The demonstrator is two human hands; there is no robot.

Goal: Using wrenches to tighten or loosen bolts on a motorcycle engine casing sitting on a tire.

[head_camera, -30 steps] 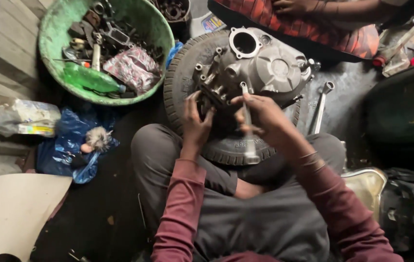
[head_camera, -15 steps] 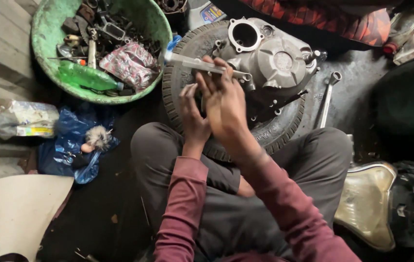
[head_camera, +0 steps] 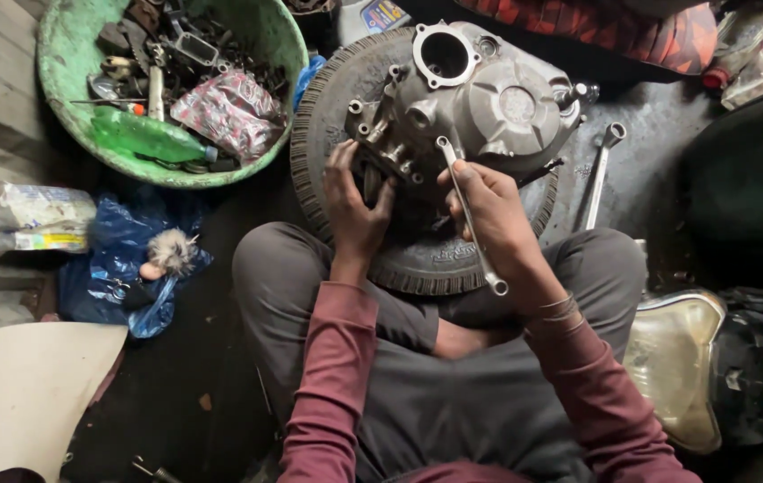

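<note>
Engine casing [head_camera: 480, 98] lies on tyre [head_camera: 417, 259], at the person's knees. Left hand [head_camera: 356, 210] grips the casing's near edge. Right hand [head_camera: 493, 219] is closed around a spanner [head_camera: 471, 215]. Second spanner [head_camera: 598, 174] right of tyre. Green basin [head_camera: 68, 116], left of tyre, holds metal parts, green bottle [head_camera: 149, 139], patterned packet [head_camera: 229, 107].

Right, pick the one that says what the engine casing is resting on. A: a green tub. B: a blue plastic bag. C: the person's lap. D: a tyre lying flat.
D: the grey engine casing sits on top of the tyre that lies flat on the floor in front of the person, with tread showing around it; the right hand holds a spanner against it.
</note>
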